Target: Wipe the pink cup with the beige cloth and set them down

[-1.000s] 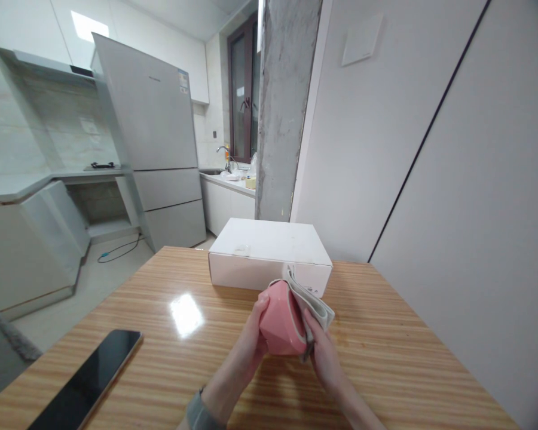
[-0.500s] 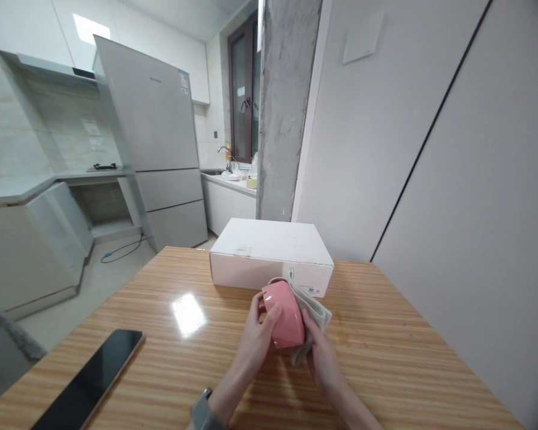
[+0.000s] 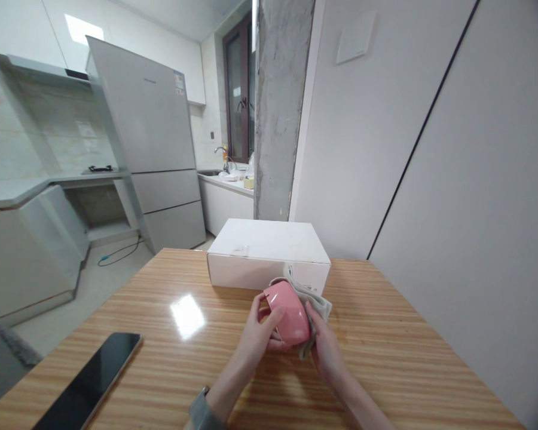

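A pink cup (image 3: pixel 291 315) is held on its side above the wooden table (image 3: pixel 385 370), its mouth turned to the right. My left hand (image 3: pixel 259 332) grips the cup's base end, fingers wrapped round it. My right hand (image 3: pixel 325 346) presses a folded grey-white cloth (image 3: pixel 316 301) against the cup's mouth side, fingers closed on the cloth. Both hands meet at the table's middle, just in front of a white box (image 3: pixel 269 254).
A dark phone (image 3: pixel 89 382) lies face up at the table's near left. The white box stands at the table's far edge. A grey wall runs along the right. Behind are a fridge (image 3: pixel 147 137), a concrete pillar (image 3: pixel 278 107) and kitchen counters.
The cup has turned in my hands and moved slightly up and away. My left fingers shifted their grip on its base. The cloth stays pressed against it by my right hand.
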The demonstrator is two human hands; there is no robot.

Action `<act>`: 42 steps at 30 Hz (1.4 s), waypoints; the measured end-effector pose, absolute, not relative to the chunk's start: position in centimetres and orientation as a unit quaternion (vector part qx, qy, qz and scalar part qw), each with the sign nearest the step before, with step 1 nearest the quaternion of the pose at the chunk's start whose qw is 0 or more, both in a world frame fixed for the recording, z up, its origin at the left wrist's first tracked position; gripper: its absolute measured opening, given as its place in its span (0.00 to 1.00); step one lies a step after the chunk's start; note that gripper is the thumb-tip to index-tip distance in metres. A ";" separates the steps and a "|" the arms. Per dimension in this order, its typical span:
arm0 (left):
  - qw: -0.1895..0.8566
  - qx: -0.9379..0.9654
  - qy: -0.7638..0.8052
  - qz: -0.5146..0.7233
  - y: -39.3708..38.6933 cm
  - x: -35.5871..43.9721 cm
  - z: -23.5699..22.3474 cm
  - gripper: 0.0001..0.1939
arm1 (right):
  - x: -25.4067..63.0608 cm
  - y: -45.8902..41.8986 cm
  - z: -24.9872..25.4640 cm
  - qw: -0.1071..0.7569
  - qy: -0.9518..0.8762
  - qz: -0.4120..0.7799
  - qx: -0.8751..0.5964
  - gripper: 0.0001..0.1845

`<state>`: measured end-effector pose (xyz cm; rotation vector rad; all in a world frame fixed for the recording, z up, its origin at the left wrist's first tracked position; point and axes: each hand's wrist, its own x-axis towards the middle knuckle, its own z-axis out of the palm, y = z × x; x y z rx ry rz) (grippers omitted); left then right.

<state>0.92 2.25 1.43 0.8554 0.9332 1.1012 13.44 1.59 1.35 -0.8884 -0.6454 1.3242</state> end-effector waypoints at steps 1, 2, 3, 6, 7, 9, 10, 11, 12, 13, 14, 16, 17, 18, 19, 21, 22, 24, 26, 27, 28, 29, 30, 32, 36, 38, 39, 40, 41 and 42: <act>0.664 0.382 0.414 0.492 2.2 0.9 1.5 0.38 | 13.4 1.5 1.3 0.655 -0.283 0.581 -0.392 0.23; 0.658 0.386 0.413 0.498 2.2 0.9 1.5 0.38 | 13.5 1.5 1.3 0.656 -0.283 0.579 -0.393 0.22; 0.649 0.391 0.412 0.507 2.1 0.9 1.5 0.39 | 13.5 1.5 1.3 0.657 -0.283 0.577 -0.394 0.22; 0.616 0.405 0.407 0.540 2.0 1.1 1.4 0.41 | 13.7 1.5 1.2 0.659 -0.282 0.576 -0.394 0.21; 0.612 0.404 0.406 0.545 2.0 1.2 1.5 0.42 | 13.9 1.5 1.2 0.659 -0.283 0.577 -0.391 0.21; 0.629 0.386 0.399 0.545 1.9 1.3 1.6 0.44 | 14.1 1.7 1.1 0.659 -0.282 0.579 -0.388 0.21; 0.652 0.370 0.388 0.536 1.8 1.3 1.8 0.43 | 14.2 1.8 1.1 0.660 -0.280 0.578 -0.389 0.21; 0.681 0.353 0.373 0.523 1.7 1.2 2.0 0.41 | 14.3 1.9 1.1 0.661 -0.280 0.576 -0.390 0.21; 0.708 0.339 0.357 0.507 1.6 1.1 2.2 0.39 | 14.4 2.0 1.2 0.662 -0.280 0.575 -0.391 0.21; 0.728 0.329 0.344 0.493 1.5 1.0 2.4 0.37 | 14.4 2.0 1.2 0.658 -0.282 0.579 -0.391 0.21; 0.740 0.325 0.337 0.483 1.5 0.9 2.5 0.35 | 14.4 2.0 1.2 0.652 -0.284 0.585 -0.389 0.21; 0.740 0.331 0.338 0.479 1.5 0.7 2.7 0.33 | 14.4 2.0 1.2 0.643 -0.285 0.595 -0.388 0.21; 0.733 0.335 0.340 0.484 1.5 0.7 2.6 0.33 | 14.4 1.9 1.2 0.644 -0.285 0.595 -0.389 0.21; 0.726 0.340 0.342 0.490 1.6 0.7 2.5 0.33 | 14.3 1.9 1.2 0.647 -0.283 0.591 -0.391 0.20; 0.717 0.345 0.345 0.498 1.7 0.7 2.3 0.34 | 14.3 1.9 1.1 0.652 -0.280 0.585 -0.393 0.20; 0.690 0.359 0.362 0.514 1.9 0.8 1.9 0.38 | 14.2 1.8 1.1 0.660 -0.271 0.579 -0.396 0.19; 0.671 0.369 0.371 0.525 1.9 0.9 1.8 0.41 | 14.1 1.8 1.1 0.660 -0.266 0.579 -0.398 0.18; 0.632 0.391 0.385 0.548 2.0 1.2 1.5 0.46 | 14.0 1.7 1.2 0.660 -0.257 0.581 -0.401 0.18; 0.608 0.399 0.394 0.562 1.9 1.4 1.4 0.51 | 14.0 1.7 1.5 0.660 -0.254 0.583 -0.400 0.18; 0.605 0.399 0.397 0.563 1.9 1.4 1.5 0.53 | 14.0 1.7 1.6 0.661 -0.254 0.583 -0.398 0.19; 0.611 0.396 0.397 0.559 1.8 1.4 1.6 0.54 | 14.0 1.7 1.7 0.662 -0.257 0.585 -0.393 0.19; 0.626 0.390 0.392 0.550 1.7 1.4 1.7 0.52 | 14.1 1.7 1.8 0.661 -0.260 0.588 -0.387 0.19; 0.649 0.380 0.381 0.537 1.7 1.3 1.9 0.48 | 14.2 1.8 1.9 0.658 -0.263 0.594 -0.380 0.18; 0.696 0.361 0.357 0.508 1.6 1.0 2.2 0.39 | 14.4 1.9 1.8 0.647 -0.264 0.612 -0.371 0.18; 0.681 0.394 0.381 0.485 1.6 0.6 2.6 0.35 | 14.5 2.0 1.4 0.643 -0.260 0.611 -0.382 0.17; 0.655 0.425 0.399 0.481 1.6 0.4 2.7 0.38 | 14.4 2.0 1.3 0.654 -0.255 0.601 -0.383 0.17; 0.644 0.437 0.402 0.482 1.6 0.4 2.7 0.39 | 14.3 2.0 1.3 0.657 -0.254 0.599 -0.381 0.16; 0.633 0.447 0.400 0.490 1.5 0.4 2.8 0.39 | 14.2 2.0 1.4 0.659 -0.254 0.598 -0.379 0.16; 0.618 0.457 0.397 0.502 1.5 0.3 2.8 0.39 | 14.2 1.9 1.4 0.660 -0.255 0.598 -0.376 0.16; 0.603 0.463 0.392 0.518 1.4 0.3 3.0 0.39 | 14.2 1.9 1.6 0.660 -0.257 0.598 -0.375 0.17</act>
